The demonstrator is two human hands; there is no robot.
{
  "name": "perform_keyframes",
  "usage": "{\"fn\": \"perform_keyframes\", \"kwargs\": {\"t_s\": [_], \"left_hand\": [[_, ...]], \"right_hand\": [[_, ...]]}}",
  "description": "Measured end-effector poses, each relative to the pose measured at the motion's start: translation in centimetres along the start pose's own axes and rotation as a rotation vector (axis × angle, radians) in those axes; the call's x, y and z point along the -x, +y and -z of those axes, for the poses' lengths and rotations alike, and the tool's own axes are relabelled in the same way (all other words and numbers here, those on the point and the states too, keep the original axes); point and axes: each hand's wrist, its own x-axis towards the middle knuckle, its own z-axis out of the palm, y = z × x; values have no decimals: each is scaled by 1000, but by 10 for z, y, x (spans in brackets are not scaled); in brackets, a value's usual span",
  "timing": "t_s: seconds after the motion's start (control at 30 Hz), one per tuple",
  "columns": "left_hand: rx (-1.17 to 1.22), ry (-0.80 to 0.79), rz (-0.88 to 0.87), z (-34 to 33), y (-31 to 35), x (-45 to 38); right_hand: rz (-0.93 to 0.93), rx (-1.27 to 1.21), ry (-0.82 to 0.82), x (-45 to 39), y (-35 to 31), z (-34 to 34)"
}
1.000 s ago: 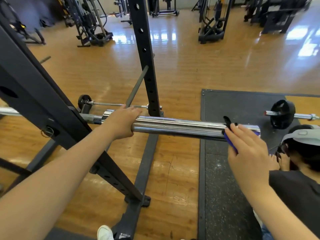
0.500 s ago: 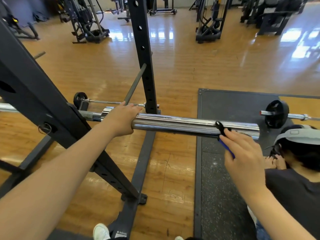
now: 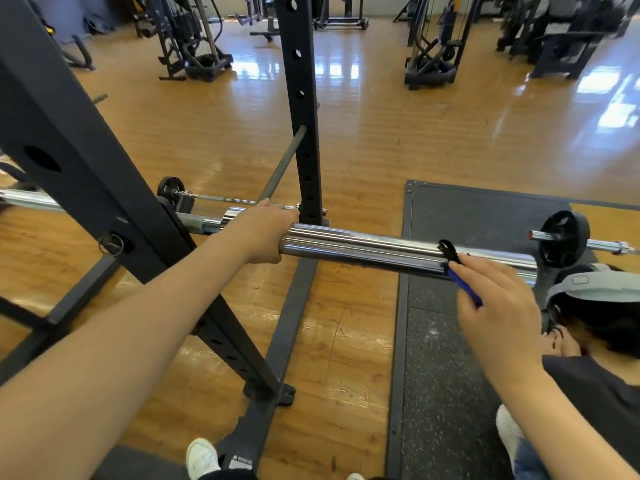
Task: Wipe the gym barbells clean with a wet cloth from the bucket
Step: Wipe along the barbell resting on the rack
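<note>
A chrome barbell sleeve [image 3: 363, 249] lies level across the middle of the view, resting in a black squat rack [image 3: 86, 161]. My left hand [image 3: 263, 233] grips the sleeve at its inner end by the collar. My right hand [image 3: 498, 306] pinches a small tool with a blue handle and a black tip [image 3: 450, 252]; the tip touches the sleeve toward its outer end. No cloth and no bucket are in view.
A black rack upright [image 3: 299, 109] stands behind the sleeve. Another person's head [image 3: 599, 306] is low at the right, over a black rubber mat [image 3: 450, 341]. A second barbell with a small plate [image 3: 562, 237] lies on the mat. Gym machines stand at the back.
My right hand has slid the black-tipped tool a little to the left along the sleeve. My left hand has kept its grip at the collar.
</note>
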Motion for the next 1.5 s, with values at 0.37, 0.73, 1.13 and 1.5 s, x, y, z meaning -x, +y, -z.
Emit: {"fn": "perform_keyframes", "kwargs": {"t_s": [0.37,0.73,1.13,1.5], "left_hand": [[-154,423,119,-45,-21,33],[-103,342,149,-40,-26,26],[-95,325,174,-36,-23,27],[-97,294,202,-33,-20,27]], "right_hand": [[-31,52,-43,10,4,-3],[-68,24,-83,15,-6,1],[-37,50,1,18,7,-10],[-52,44,-34,17,0,-4]]}}
